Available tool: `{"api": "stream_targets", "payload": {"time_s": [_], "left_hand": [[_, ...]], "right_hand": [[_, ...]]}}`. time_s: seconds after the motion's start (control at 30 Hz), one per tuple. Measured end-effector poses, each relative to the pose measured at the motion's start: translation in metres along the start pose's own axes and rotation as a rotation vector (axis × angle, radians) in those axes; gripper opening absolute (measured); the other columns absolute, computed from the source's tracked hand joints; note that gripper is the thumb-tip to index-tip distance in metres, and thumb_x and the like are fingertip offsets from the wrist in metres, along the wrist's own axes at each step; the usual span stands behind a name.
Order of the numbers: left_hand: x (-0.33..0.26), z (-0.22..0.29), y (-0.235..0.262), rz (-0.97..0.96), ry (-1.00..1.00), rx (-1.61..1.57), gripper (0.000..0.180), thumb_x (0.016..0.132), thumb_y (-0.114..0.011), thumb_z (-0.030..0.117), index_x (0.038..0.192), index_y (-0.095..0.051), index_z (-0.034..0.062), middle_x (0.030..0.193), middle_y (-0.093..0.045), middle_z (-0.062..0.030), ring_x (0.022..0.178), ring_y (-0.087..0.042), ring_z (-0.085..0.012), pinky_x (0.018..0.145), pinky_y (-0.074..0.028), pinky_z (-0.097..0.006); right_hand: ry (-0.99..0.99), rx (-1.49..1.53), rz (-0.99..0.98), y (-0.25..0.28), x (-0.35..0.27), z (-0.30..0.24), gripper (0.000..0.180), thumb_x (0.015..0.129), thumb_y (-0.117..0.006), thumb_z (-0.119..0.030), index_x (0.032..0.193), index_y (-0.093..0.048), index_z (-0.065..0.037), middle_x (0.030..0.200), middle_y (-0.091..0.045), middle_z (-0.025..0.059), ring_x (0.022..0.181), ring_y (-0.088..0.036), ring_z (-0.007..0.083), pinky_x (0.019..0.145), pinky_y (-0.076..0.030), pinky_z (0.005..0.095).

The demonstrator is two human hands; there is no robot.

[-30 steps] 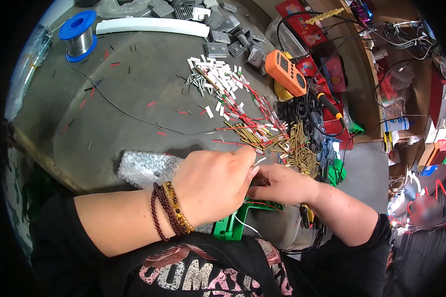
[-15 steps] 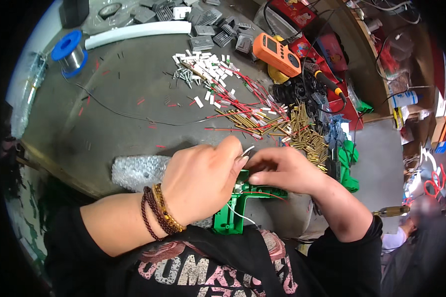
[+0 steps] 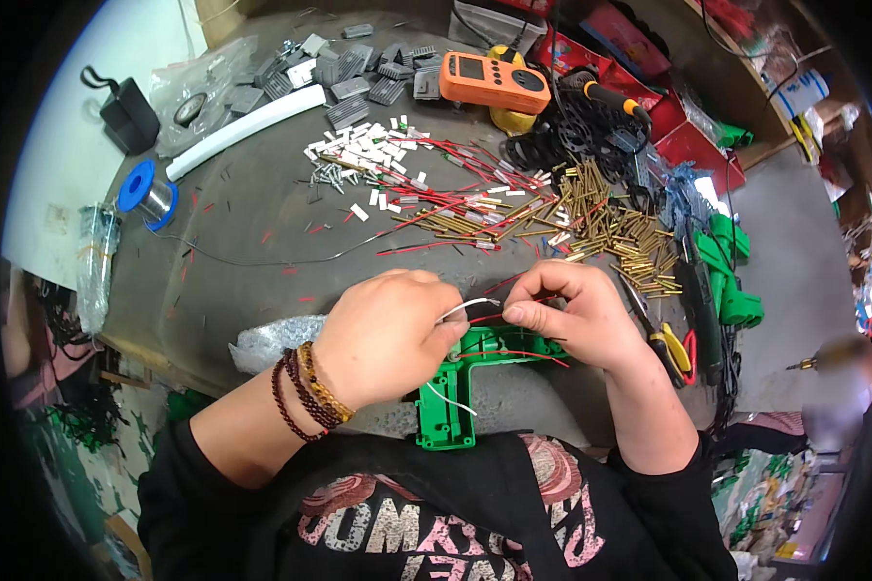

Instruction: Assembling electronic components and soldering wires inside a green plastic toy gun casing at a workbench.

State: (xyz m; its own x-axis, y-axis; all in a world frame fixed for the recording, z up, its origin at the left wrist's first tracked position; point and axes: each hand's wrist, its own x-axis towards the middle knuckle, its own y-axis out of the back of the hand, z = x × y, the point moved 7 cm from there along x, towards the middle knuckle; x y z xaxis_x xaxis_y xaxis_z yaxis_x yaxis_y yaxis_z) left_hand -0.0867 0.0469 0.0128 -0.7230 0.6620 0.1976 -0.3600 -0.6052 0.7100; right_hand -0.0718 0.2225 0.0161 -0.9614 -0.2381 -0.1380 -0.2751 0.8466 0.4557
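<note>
Above the counter (image 3: 225, 298), the left hand (image 3: 388, 324) is pinching a white wire (image 3: 467, 305), the right hand (image 3: 579, 315) seemingly a red wire (image 3: 485, 319), ideally without tugging.

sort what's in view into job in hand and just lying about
Likely part of the job:
white wire, in the left hand
red wire, at the right hand
green housing, near both hands

Apparently just lying about:
orange meter
blue spool
white strip
bubble-wrapped bundle

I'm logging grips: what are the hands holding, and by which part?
The left hand pinches a white wire short of its free end. The right hand seems to pinch a red wire, exact spot hidden.
</note>
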Motion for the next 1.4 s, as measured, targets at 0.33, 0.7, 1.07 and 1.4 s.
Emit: {"api": "stream_targets", "payload": {"time_s": [0.33, 0.7, 1.07, 1.4], "left_hand": [[0.003, 0.004, 0.002, 0.064, 0.092, -0.073, 0.008, 0.082, -0.066, 0.010, 0.089, -0.066, 0.0047, 0.082, -0.061, -0.0121, 0.073, -0.063, -0.0293, 0.070, -0.050, -0.040], [0.013, 0.016, 0.000, -0.024, -0.184, -0.048, 0.011, 0.080, -0.077, 0.013, 0.084, -0.069, 0.0059, 0.082, -0.062, -0.0070, 0.078, -0.061, -0.0236, 0.074, -0.048, -0.036], [-0.016, -0.028, 0.012, 0.257, 0.147, -0.889, 0.014, 0.084, -0.076, 0.007, 0.080, -0.065, 0.0001, 0.088, -0.060, -0.0052, 0.084, -0.057, -0.0117, 0.078, -0.046, -0.027], [-0.057, -0.034, 0.117, 0.626, -0.335, -1.693, 0.019, 0.097, -0.059, 0.026, 0.101, -0.058, 0.0081, 0.107, -0.056, -0.0079, 0.097, -0.053, -0.0206, 0.088, -0.042, -0.036]], "right_hand": [[0.094, 0.044, 0.114, 0.017, -0.010, 0.005, 0.020, 0.086, -0.077, -0.015, 0.098, -0.073, 0.001, 0.090, -0.072, 0.0059, 0.085, -0.065, 0.0122, 0.079, -0.051, 0.0282], [0.332, -0.162, 0.318, 0.028, -0.010, -0.009, 0.013, 0.085, -0.073, -0.010, 0.096, -0.073, -0.002, 0.088, -0.071, 0.0068, 0.076, -0.065, 0.0154, 0.071, -0.052, 0.0288], [0.335, -0.317, 0.143, -0.056, -0.005, -0.052, 0.014, 0.083, -0.073, -0.013, 0.082, -0.065, -0.001, 0.077, -0.067, 0.0149, 0.072, -0.067, 0.0334, 0.064, -0.053, 0.0383], [0.282, -0.032, 0.162, -0.052, -0.009, -0.042, 0.008, 0.090, -0.070, -0.006, 0.087, -0.068, 0.001, 0.078, -0.069, 0.0081, 0.065, -0.066, 0.0137, 0.059, -0.052, 0.0268]]}}
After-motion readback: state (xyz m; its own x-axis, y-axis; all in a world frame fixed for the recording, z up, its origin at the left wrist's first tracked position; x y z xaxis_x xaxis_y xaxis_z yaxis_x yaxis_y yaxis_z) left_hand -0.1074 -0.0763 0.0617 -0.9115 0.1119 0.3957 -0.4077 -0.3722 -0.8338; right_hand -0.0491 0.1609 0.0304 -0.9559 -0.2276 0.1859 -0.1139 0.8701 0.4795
